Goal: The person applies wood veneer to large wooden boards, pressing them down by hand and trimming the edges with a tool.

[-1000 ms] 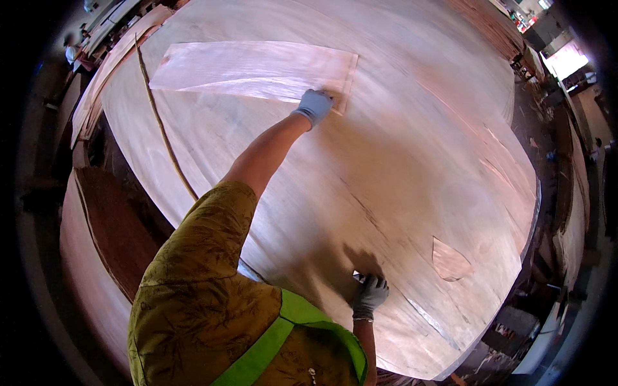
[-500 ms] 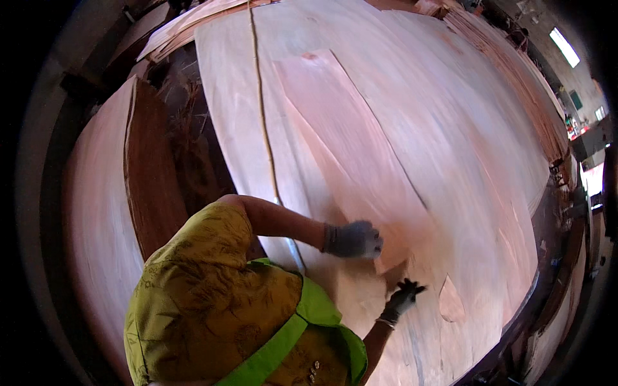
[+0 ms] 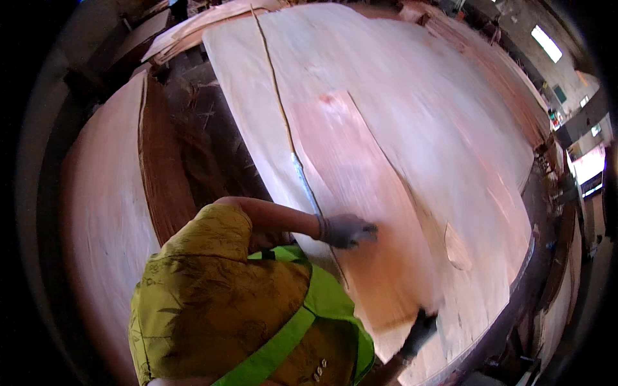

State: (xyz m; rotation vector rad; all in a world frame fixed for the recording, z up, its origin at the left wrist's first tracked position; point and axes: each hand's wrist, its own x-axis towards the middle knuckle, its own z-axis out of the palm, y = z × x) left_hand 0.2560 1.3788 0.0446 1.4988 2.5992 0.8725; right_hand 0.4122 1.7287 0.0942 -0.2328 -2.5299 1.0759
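A long pinkish veneer strip (image 3: 351,154) lies on a much larger pale veneer sheet (image 3: 412,116), its near end by my right hand. Over the strip's left side is my left hand (image 3: 348,231) in a grey glove, fingers curled together; what they hold, if anything, is hidden. My right hand (image 3: 421,333), in a darker glove, is closed at the strip's near right corner, its fingers slightly blurred. Left of the strip lies a long thin stick (image 3: 278,96) with a bluish-silver lower part, passing beneath my left wrist.
A teardrop-shaped mark or hole (image 3: 457,246) shows in the sheet right of the strip. Another veneer stack (image 3: 106,174) stands at the left, across a dark gap with debris (image 3: 206,138). More stacked veneer (image 3: 496,83) borders the far right.
The veneer strip has slid toward me across the large sheet. My right hand has moved nearer and its spread fingers have closed at the strip's edge. The view has shifted a little.
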